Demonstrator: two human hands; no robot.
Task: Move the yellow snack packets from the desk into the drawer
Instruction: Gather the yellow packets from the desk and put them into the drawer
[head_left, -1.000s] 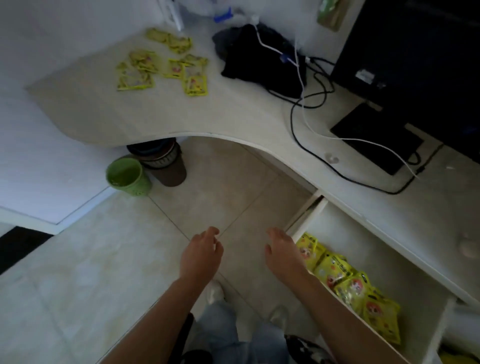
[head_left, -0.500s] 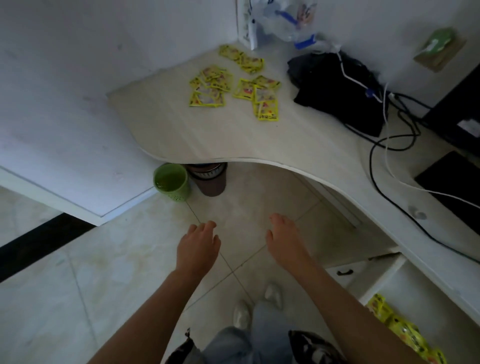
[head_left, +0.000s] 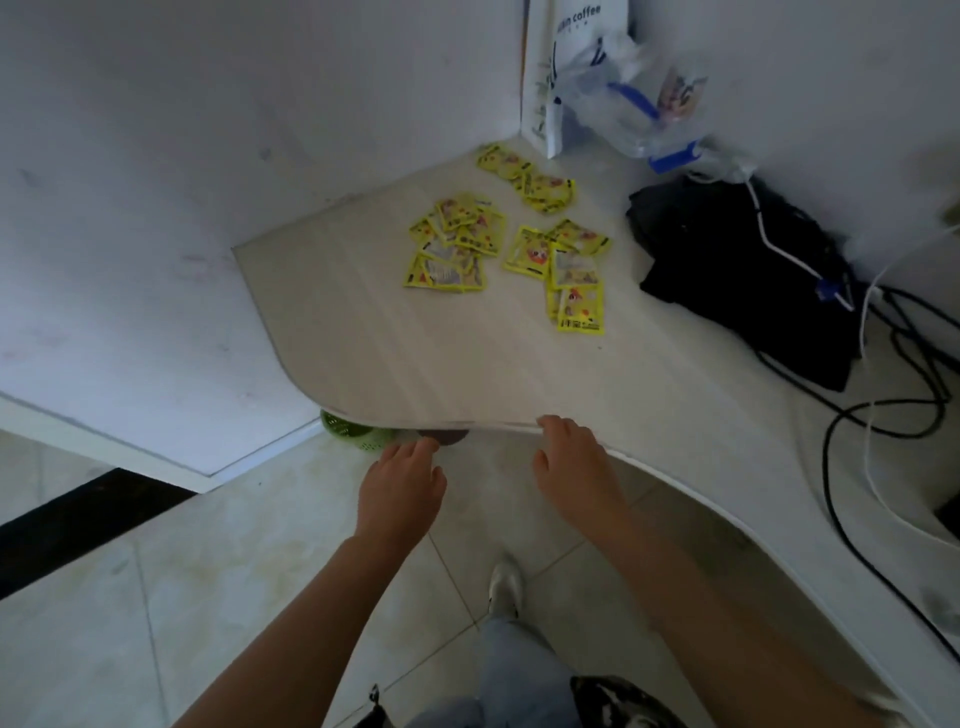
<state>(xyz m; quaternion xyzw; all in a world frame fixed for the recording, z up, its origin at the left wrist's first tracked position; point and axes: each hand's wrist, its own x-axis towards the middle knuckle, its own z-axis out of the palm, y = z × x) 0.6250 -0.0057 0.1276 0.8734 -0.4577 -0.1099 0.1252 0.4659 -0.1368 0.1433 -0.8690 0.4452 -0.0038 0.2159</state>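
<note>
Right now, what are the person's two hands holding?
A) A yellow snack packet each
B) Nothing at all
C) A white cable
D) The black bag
B: the left hand and right hand are both empty, at the near edge of the desk, well short of the yellow snack packets lying farther back on it.

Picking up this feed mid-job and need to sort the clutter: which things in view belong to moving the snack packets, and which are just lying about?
Belongs to the job:
- yellow snack packets, scattered on the desk
- left hand and right hand, both empty, near the desk edge
(The drawer is out of view.)

Just lying about:
- black bag
- cables
- clear plastic bag
- green basket under the desk
</note>
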